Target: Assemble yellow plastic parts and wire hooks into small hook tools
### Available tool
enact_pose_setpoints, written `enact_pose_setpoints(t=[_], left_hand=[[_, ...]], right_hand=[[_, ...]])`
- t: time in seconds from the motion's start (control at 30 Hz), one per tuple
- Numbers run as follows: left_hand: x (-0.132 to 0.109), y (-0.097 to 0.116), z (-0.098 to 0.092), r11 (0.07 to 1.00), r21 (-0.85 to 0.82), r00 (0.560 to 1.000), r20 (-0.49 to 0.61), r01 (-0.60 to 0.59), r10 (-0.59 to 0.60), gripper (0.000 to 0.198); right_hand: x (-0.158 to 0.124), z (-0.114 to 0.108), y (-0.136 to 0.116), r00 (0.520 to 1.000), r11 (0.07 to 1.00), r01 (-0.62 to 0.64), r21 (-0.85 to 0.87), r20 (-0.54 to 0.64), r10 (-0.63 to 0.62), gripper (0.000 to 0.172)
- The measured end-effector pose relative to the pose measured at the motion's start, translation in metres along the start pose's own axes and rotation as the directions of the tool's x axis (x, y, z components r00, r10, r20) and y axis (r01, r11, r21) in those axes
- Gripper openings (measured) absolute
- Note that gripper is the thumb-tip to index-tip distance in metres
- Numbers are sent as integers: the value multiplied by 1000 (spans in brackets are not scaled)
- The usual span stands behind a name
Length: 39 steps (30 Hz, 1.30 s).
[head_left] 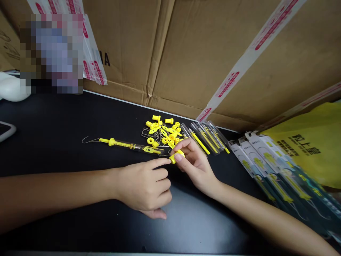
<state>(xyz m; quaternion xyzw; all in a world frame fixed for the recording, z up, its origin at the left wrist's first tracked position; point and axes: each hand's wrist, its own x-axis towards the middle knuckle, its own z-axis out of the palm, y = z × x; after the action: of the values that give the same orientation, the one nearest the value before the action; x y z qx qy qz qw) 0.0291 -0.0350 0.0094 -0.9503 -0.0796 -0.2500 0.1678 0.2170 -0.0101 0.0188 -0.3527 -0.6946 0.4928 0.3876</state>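
My right hand (198, 167) pinches a yellow plastic cap (177, 156) between thumb and fingers. My left hand (149, 185) reaches its index fingertip to the cap's left side, with the thumb apart below and the other fingers loosely bent. A tubular spring scale (130, 145) with a clear barrel, yellow parts and a wire hook lies just beyond my hands. Its right end is close to the cap; whether they touch I cannot tell. Behind it lies a loose pile of yellow collars, caps, tabs, springs and wire hooks (165, 132).
Several clear tubes with yellow scale strips (206, 137) lie right of the pile. Boxed spring scales (274, 167) and a yellow bag (306, 138) fill the right side. Cardboard boxes (207, 53) wall off the black table's (66, 121) back edge. A white object (14, 87) stands far left.
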Motion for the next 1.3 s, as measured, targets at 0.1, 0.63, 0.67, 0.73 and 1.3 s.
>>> enact_pose_setpoints(t=[0.1, 0.63, 0.67, 0.73, 1.3], left_hand=[[1, 2, 1, 1000, 3, 1000, 9, -1, 1, 37], [0, 3, 1, 1000, 19, 1000, 2, 2, -2, 38], [-1, 3, 2, 1000, 18, 1000, -5, 0, 0, 38], [-1, 3, 2, 1000, 29, 1000, -32, 0, 1, 37], [-15, -30, 5, 935, 84, 927, 125, 344, -353, 26]], right_hand=[[-2, 2, -3, 999, 999, 43, -28, -6, -43, 15], [0, 2, -3, 999, 999, 22, -36, -26, -23, 19], [2, 0, -2, 999, 1000, 15, -22, -33, -16, 19], [5, -3, 1, 999, 1000, 11, 21, -51, -10, 20], [15, -16, 14, 981, 991, 92, -96, -164, -107, 16]])
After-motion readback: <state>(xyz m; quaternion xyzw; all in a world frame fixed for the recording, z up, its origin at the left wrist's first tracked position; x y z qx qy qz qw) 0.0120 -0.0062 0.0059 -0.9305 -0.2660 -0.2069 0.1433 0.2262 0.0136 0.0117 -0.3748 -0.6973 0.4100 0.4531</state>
